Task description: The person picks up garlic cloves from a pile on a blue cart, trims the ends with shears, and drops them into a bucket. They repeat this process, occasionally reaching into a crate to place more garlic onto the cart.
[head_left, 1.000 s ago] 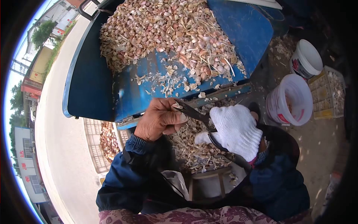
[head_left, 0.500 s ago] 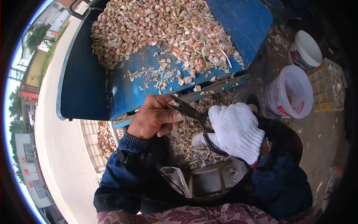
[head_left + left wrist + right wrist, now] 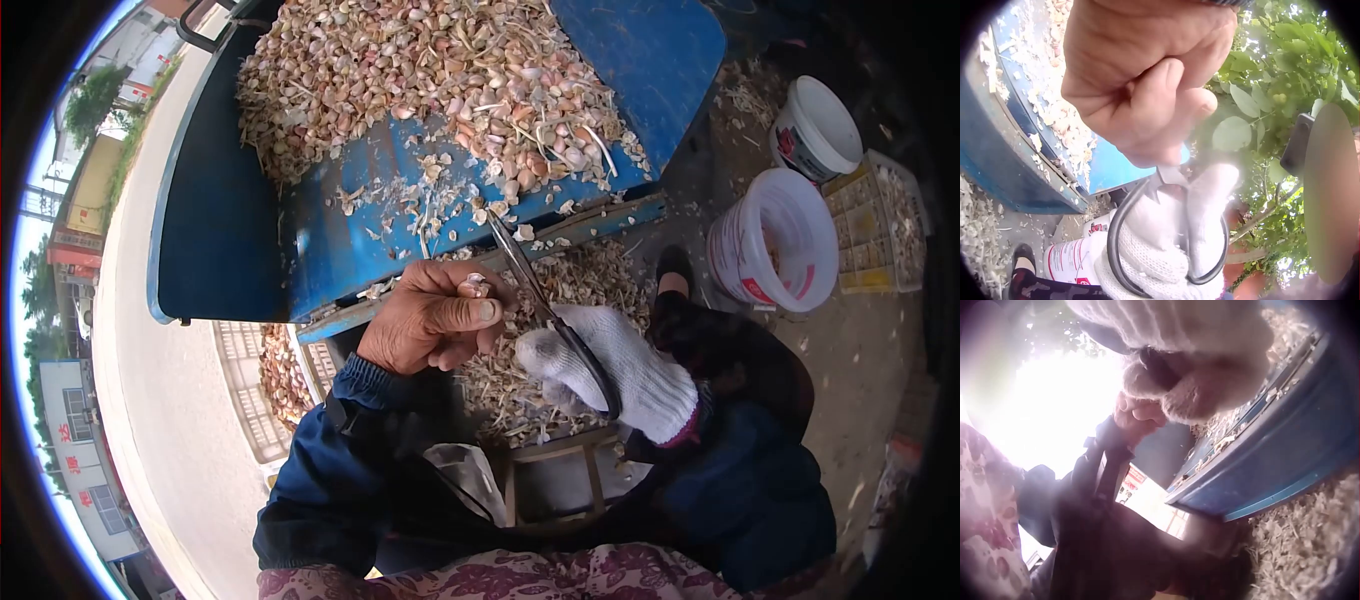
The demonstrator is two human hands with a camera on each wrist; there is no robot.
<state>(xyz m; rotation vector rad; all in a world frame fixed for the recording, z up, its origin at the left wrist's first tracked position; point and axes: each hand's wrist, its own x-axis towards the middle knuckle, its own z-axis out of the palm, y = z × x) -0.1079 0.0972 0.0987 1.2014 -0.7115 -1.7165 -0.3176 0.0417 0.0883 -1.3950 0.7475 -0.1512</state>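
Note:
Between thumb and fingers, my bare left hand (image 3: 430,318) pinches a small garlic clove (image 3: 474,286). My right hand (image 3: 630,368), in a white knitted glove, holds a pair of scissors (image 3: 527,270) whose blades angle up past the left fingertips, apart from the clove. The dark handle loops (image 3: 1116,247) circle the gloved fingers in the left wrist view. Beyond both hands, a heap of garlic cloves (image 3: 420,85) lies in a blue metal trough (image 3: 225,220), with loose skins near its front lip. In the right wrist view the glove (image 3: 1191,394) hides most of the scissors.
Below the trough's lip is a pile of dry stalks and skins (image 3: 520,400). A pale plastic crate (image 3: 235,365) with cloves stands at left. On the right are a white bucket (image 3: 730,250), a second bucket (image 3: 815,125) and a yellowish crate (image 3: 860,245). A wooden-framed stool (image 3: 590,475) is below.
The scissors have swung away from the left fingertips, their blades now pointing up towards the trough. My right hand has turned with them. The left hand still pinches the clove, now more visible.

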